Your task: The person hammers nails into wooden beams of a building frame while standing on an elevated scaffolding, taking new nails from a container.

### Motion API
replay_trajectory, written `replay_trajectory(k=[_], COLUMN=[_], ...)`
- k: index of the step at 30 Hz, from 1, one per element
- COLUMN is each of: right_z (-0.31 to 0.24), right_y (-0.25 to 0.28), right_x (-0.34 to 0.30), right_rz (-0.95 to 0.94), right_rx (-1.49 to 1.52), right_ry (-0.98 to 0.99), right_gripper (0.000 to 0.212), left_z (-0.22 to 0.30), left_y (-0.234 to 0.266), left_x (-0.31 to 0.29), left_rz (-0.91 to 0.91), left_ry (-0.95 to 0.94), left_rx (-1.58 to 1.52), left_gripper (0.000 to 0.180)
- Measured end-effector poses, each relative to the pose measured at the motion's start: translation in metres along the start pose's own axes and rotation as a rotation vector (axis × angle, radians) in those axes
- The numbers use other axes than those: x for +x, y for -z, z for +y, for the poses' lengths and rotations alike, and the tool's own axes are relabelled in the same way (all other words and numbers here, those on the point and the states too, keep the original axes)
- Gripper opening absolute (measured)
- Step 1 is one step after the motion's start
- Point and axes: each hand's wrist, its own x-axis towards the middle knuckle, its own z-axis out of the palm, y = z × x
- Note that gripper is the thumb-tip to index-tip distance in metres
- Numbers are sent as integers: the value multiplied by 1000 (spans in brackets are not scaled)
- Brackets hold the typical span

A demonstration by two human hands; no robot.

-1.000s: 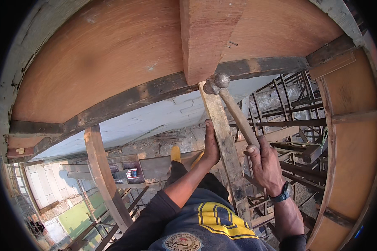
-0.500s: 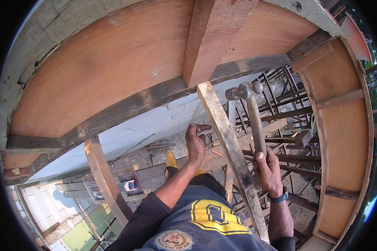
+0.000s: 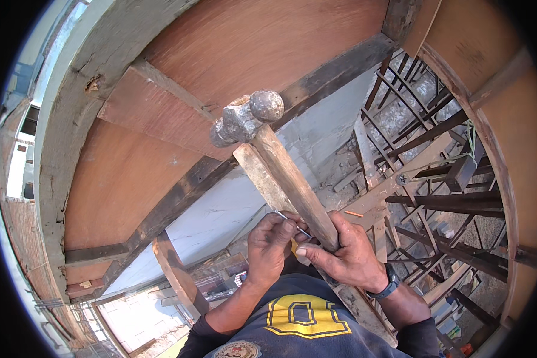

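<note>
We look down past brown plywood (image 3: 268,36), with a dark beam (image 3: 340,68) along its lower edge and a reddish timber (image 3: 161,116) crossing it at a slant. Beneath the beam's edge we see a pale grey surface (image 3: 334,119); farther right, many dark bars (image 3: 447,203) criss-cross above rough ground.

Between the hammer and the curved edge of the orange-brown panel (image 3: 528,134) at the right we see open space over those bars. Closer in, a pale post (image 3: 259,176) slants behind the hammer, its upper end near the reddish timber's lower end.

We count one hammer (image 3: 289,179), one nail (image 3: 280,214), one small orange stick (image 3: 354,214) lying beyond the right hand, and one watch (image 3: 392,280). The right hand (image 3: 349,256) has its fingers closed around the bottom of the hammer's handle, the head up and tilted left. The left hand (image 3: 268,247) pinches the thin nail just beside that handle, in front of the post, fingers narrow; the two hands are close together.
</note>
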Motion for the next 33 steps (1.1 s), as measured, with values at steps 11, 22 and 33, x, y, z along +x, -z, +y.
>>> replay_trajectory(k=[11, 22, 33], right_z=[71, 123, 134], right_y=[32, 29, 41], right_x=[31, 37, 47], right_rz=[127, 0, -133], right_rx=[273, 436, 545], right_ry=[-130, -82, -173], right_gripper=[38, 39, 51], left_z=[12, 8, 39], left_y=[-19, -16, -22], left_x=[24, 46, 89], left_rz=[110, 149, -547], left_ry=[265, 13, -310], left_rx=[554, 984, 1882], left_gripper=[21, 32, 25])
